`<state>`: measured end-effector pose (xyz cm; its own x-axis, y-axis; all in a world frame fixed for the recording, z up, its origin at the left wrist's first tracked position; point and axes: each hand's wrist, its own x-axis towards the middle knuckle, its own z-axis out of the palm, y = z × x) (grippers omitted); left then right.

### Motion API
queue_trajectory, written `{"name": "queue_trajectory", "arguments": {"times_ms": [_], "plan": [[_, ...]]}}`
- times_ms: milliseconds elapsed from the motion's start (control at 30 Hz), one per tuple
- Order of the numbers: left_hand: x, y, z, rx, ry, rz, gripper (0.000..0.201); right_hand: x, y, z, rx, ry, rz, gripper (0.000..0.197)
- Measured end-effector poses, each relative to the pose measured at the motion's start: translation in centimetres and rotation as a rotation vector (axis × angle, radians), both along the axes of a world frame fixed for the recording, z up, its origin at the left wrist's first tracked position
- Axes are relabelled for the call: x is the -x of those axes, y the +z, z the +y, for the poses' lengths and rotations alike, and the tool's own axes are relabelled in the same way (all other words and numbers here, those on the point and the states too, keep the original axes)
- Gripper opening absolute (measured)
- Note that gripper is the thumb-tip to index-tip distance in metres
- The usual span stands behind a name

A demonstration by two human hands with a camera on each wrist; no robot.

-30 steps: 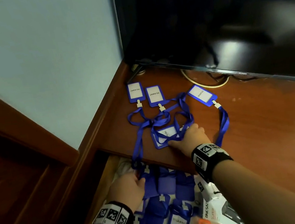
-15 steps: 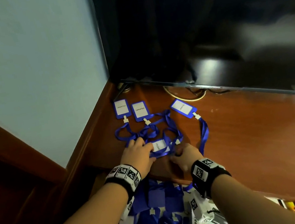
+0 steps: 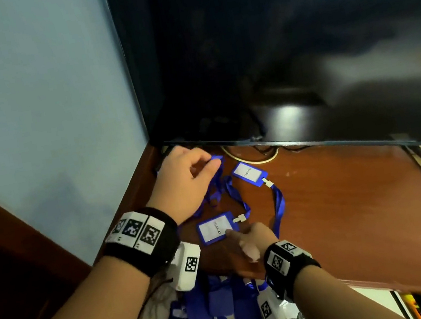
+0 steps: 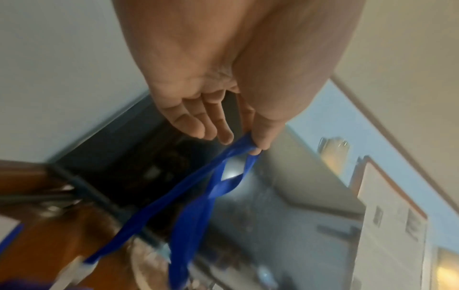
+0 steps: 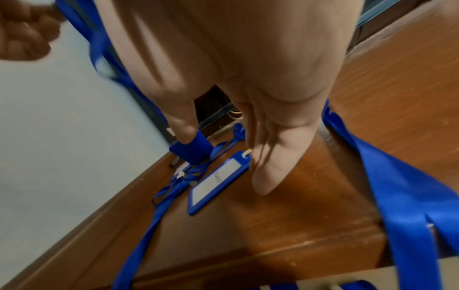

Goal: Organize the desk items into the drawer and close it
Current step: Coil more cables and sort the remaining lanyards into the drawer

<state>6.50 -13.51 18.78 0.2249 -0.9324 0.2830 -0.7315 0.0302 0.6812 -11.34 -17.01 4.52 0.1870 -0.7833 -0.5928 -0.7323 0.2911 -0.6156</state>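
Lanyards (image 3: 219, 185) in left hand (image 3: 180, 184) grip, near desk (image 3: 350, 205) corner.

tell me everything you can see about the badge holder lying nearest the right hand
The badge holder is a blue plastic frame around a white card with small dark print, too blurred to read. It lies flat, face up, on the wooden desk near its front edge. A pale clip at one end joins it to a blue lanyard. The right hand touches its near corner.

Dark TV screen (image 3: 298, 61) on desk, pale cable (image 3: 248, 160) beneath, possibly cord
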Motion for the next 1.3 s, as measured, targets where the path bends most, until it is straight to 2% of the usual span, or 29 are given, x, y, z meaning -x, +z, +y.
{"name": "queue_trajectory", "arguments": {"times_ms": [100, 300, 333, 433, 500, 567, 633, 733, 800, 867, 900, 967, 1000, 1033, 1067, 1133, 1200, 1233, 1300], "plan": [[-0.2, 4.5, 0.2, 0.069, -0.033, 0.050, 0.010, -0.8, 0.8, 0.5, 0.044, -0.078, -0.063, 0.080], [-0.1, 11.3, 2.0, 0.145, -0.161, 0.125, 0.014, -2.3, 3.7, 0.9, 0.242, -0.009, -0.524, 0.103], [0.2, 12.5, 2.4, 0.163, -0.186, 0.132, 0.015, -2.2, 4.6, 1.0, 0.256, 0.038, -0.581, 0.096], [1.2, 16.0, 3.1, 0.263, -0.242, 0.147, 0.015, -2.5, 9.0, 1.9, 0.293, 0.157, -0.627, 0.040], [1.5, 18.3, 3.0, 0.351, -0.255, 0.147, 0.015, -2.2, 11.1, 2.3, 0.358, 0.195, -0.652, 0.020], [1.4, 20.9, 2.7, 0.430, -0.226, 0.226, 0.013, -1.3, 12.6, 2.4, 0.385, 0.202, -0.683, 0.012], [0.5, 23.4, 2.3, 0.511, -0.161, 0.308, 0.011, 0.1, 14.1, 2.4, 0.439, 0.225, -0.676, 0.015], [-1.9, 25.3, 1.5, 0.596, -0.034, 0.321, 0.012, 3.0, 16.4, 2.1, 0.557, 0.157, -0.657, 0.014], [-3.8, 24.5, 0.4, 0.525, 0.080, 0.313, 0.018, 5.0, 18.7, 2.0, 0.650, 0.077, -0.651, 0.018], [-5.9, 21.7, -0.9, 0.280, 0.137, 0.286, 0.027, 7.1, 21.6, 2.2, 0.735, 0.009, -0.715, 0.019], [-6.7, 20.0, -1.3, 0.102, 0.134, 0.206, 0.033, 8.0, 23.2, 2.4, 0.754, -0.008, -0.760, 0.018], [-7.0, 17.0, -1.3, -0.255, 0.092, -0.118, 0.049, 9.4, 26.4, 2.7, 0.762, 0.039, -0.823, 0.013], [-6.4, 15.8, -0.9, -0.329, 0.055, -0.243, 0.057, 9.8, 27.9, 2.9, 0.778, 0.074, -0.832, 0.013], [-5.3, 14.9, -0.5, -0.311, -0.025, -0.233, 0.065, 10.2, 29.2, 3.0, 0.800, 0.099, -0.836, 0.013], [-3.8, 14.4, 0.1, -0.265, -0.154, -0.060, 0.072, 10.4, 30.4, 3.1, 0.817, 0.115, -0.845, 0.013], [0.5, 14.5, 1.5, -0.211, -0.449, 0.421, 0.077, 10.4, 32.5, 3.1, 0.831, 0.111, -0.887, 0.014], [3.7, 14.6, 2.4, -0.227, -0.622, 0.756, 0.079, 10.3, 33.9, 2.9, 0.848, 0.082, -0.921, 0.015], [4.9, 14.8, 3.1, -0.212, -0.633, 0.825, 0.079, 10.4, 34.3, 2.7, 0.863, 0.055, -0.930, 0.015], [6.5, 15.2, 4.2, -0.151, -0.674, 0.888, 0.065, 10.9, 34.5, 2.2, 0.889, -0.018, -0.938, 0.016]]}}
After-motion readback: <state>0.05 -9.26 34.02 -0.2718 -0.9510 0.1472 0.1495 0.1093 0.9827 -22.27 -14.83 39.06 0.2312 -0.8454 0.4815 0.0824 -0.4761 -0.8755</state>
